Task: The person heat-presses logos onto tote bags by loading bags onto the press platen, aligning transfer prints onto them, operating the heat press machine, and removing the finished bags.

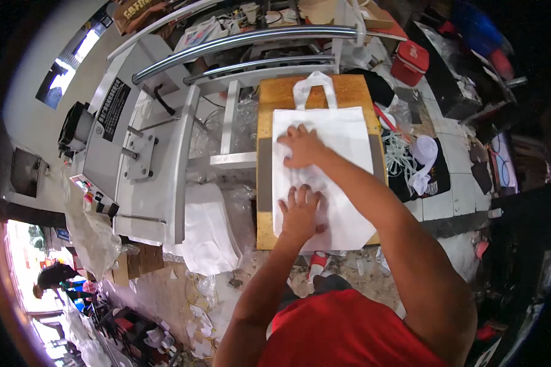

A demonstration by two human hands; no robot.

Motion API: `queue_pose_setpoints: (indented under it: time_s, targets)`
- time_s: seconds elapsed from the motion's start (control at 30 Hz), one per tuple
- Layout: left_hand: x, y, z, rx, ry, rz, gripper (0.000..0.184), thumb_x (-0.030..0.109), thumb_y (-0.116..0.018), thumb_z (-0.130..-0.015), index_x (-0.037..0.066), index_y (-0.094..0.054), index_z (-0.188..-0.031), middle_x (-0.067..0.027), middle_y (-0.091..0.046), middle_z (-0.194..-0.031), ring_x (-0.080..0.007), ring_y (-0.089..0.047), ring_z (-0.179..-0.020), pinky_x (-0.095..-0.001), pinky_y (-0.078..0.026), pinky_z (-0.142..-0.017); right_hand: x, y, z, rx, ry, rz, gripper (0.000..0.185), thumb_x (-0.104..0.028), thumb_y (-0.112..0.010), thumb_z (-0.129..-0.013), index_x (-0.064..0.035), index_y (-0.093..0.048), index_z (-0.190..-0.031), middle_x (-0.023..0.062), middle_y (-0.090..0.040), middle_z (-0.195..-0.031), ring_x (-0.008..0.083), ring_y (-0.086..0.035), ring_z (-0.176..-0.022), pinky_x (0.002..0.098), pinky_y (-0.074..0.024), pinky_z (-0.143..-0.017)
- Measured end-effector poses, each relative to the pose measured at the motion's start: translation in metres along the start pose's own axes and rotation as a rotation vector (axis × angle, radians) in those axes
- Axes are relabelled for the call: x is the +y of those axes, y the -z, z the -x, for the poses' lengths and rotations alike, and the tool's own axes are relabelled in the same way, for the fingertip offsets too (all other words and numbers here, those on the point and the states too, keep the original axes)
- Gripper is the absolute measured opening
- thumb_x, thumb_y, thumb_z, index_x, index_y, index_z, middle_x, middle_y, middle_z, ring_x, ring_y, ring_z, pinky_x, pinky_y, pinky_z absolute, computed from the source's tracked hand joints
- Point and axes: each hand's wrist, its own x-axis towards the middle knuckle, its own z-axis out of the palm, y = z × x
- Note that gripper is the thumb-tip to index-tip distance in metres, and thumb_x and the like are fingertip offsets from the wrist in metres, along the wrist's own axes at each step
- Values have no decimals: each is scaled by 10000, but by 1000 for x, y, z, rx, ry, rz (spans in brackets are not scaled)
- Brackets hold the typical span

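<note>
A white tote bag lies flat on a wooden board, its handle loop pointing away from me. My left hand rests on the lower left part of the bag, its fingers spread. Farther up, my right hand presses on the bag's upper left part, fingers also apart. Neither hand holds anything. A dark grey pad shows at both sides beneath the bag.
A white metal frame machine with chrome bars stands to the left and behind. White bags are stacked left of the board. At the right are a red cooler and a white roll.
</note>
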Motion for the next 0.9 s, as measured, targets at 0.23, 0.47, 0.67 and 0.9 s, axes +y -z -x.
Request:
queue_pose_setpoints:
  time_s: [0.23, 0.47, 0.67, 0.9]
  targets:
    - [1, 6, -1, -14, 26, 29, 927, 307, -931, -569, 199, -494, -1379, -122, -334, -1469, -455, -248, -1409, -762, -303, -1028, 7, 7, -53, -74, -218, 14, 758, -529, -659, -745, -269, -495, -1438, 135, -386, -1515, 408, -310, -1416, 702, -274, -1068]
    - [3, 6, -1, -35, 30, 36, 912, 322, -898, -576, 199, -492, -1383, -122, -332, -1490, -434, -229, -1419, -749, -271, -1055, 14, -5, 83, 576, -86, -160, 560, -336, -653, -866, -142, -529, -1377, 147, -356, -1546, 429, -278, -1430, 615, -235, -1132]
    - [5, 6, 3, -66, 3, -11, 790, 351, -812, -704, 189, -472, -1399, -164, -316, -1509, -460, -217, -1436, -758, -252, -1056, 11, -24, 266, 386, -346, -28, 566, -333, -656, -887, -105, -522, -1387, 150, -364, -1528, 412, -267, -1433, 578, -191, -1148]
    - [-25, -20, 21, 298, -45, -58, 635, 299, -632, -883, 104, -442, -1456, -194, -308, -1564, -480, -198, -1466, -606, -176, -1180, 11, -35, 271, 361, -359, 52, 653, -440, -582, -924, -132, -427, -1479, 135, -289, -1591, 419, -217, -1462, 631, -158, -1138]
